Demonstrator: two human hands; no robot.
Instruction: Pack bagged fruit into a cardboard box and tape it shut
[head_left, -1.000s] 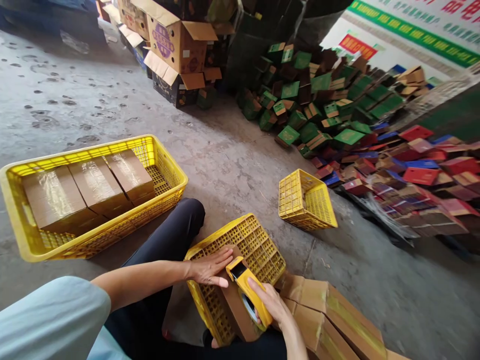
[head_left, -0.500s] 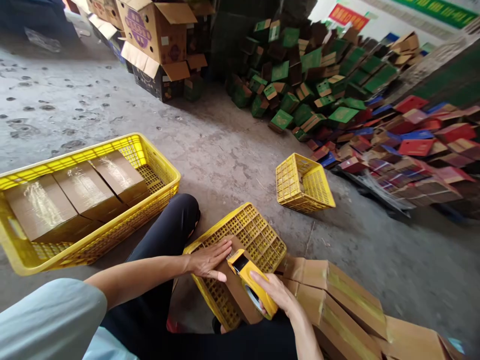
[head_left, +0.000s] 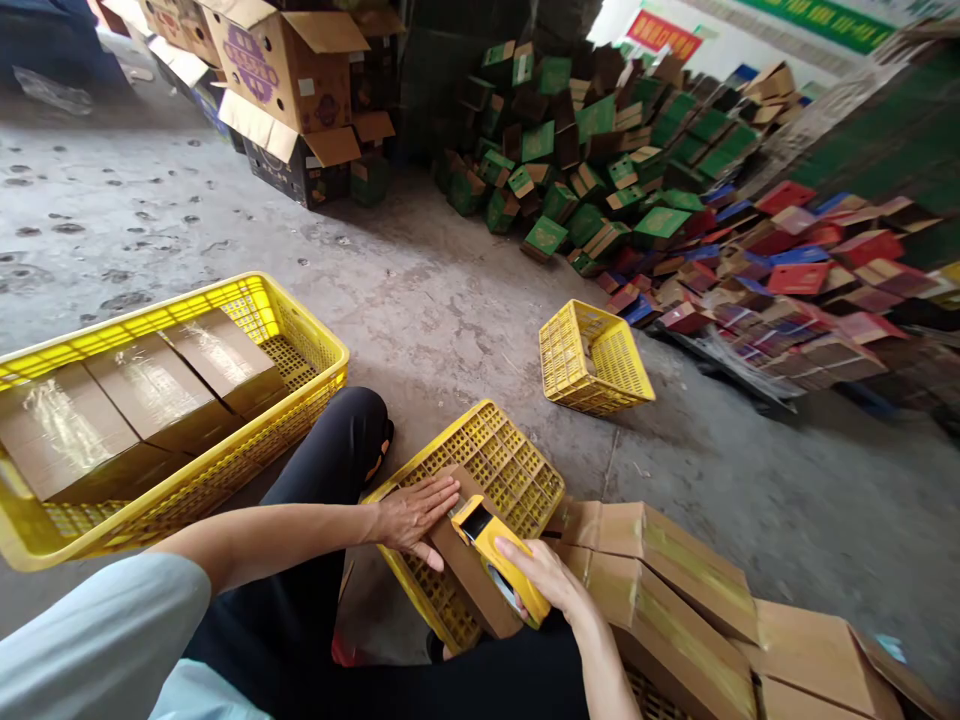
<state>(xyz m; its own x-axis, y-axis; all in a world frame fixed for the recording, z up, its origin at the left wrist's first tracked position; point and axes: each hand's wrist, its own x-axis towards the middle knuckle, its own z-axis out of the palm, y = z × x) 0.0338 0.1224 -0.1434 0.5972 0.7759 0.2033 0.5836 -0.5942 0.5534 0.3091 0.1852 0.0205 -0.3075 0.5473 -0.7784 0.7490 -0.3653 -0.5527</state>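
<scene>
A brown cardboard box lies on an upturned yellow plastic crate in front of me. My left hand rests flat on the box's left side, fingers stretched out. In my right hand is a yellow tape dispenser, gripped by its body with the front end down at the box's top near my left fingertips. A tape roll shows partly inside it. Whether tape is stuck to the box there, I cannot tell.
To the left, a long yellow basket holds three taped boxes. Taped cartons stand at the right. A smaller yellow basket sits ahead. Farther off are heaps of green boxes, red and blue boxes, and large open cartons.
The whole view has shifted slightly, so the surroundings sit farther left. Both hands, the tape dispenser and the box keep nearly the same places relative to each other.
</scene>
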